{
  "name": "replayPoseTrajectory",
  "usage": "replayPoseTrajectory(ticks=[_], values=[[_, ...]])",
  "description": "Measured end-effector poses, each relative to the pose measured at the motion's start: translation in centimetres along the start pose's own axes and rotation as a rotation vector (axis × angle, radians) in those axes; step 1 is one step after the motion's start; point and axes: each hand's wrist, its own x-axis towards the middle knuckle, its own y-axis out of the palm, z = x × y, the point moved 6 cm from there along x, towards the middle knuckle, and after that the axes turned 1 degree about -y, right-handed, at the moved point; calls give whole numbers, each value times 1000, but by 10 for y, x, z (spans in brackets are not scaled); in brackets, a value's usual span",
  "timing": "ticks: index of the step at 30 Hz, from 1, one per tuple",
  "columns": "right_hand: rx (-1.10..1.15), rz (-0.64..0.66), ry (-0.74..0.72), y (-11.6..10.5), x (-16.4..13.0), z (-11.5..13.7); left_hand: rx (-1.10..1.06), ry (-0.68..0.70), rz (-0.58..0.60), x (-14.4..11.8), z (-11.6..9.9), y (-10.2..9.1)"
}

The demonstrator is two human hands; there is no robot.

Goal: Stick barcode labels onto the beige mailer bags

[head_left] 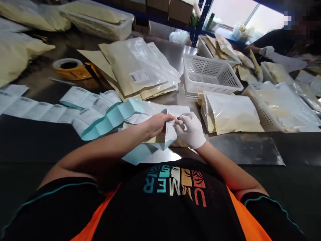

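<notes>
- Nearest the camera, both hands meet over the near edge of the steel table (247,152): the bare left hand (155,124) pinches one side of a white label (171,131), and the gloved right hand (191,130) pinches the edge facing it.
- That label hangs at the end of a fan-folded label strip (110,117) with turquoise backing, which trails away to the left across the table.
- Peeling well, by my judgement, means pinching only the corner, pulling the backing off at a low angle, and keeping the sticky face clear of the glove.
- Under the hands lies a pale pouch, mostly hidden.
- Just right of the hands sits a short stack of filled pouches (230,113), clear face up.
- Farther off, a white perforated basket (209,75) appears to hold nothing.
- Behind it, a second basket (204,50) is crammed with tan pouches standing on edge.
- At far left, a clear plastic bin (100,23) holds yellowish packets.
- A yellow tape dispenser (72,68) rests left of a labelled pouch pile (140,68).
- Another person's gloved hand (266,51) works at far right.
</notes>
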Motion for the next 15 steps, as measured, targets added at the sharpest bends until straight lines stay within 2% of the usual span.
replayPoseTrajectory(ticks=[4, 7, 11, 15], values=[[-20, 137, -142, 4, 7, 11, -24, -50, -6, -15, 0, -9], [-103, 234, -199, 5, 12, 21, 35, -19, 7, -20, 3, -16], [-253, 224, -251, 8, 19, 34, -11, 58, 59, -18, 10, -22], [-300, 230, -270, 17, 21, 42, -58, 209, 5, -12, 13, -31]])
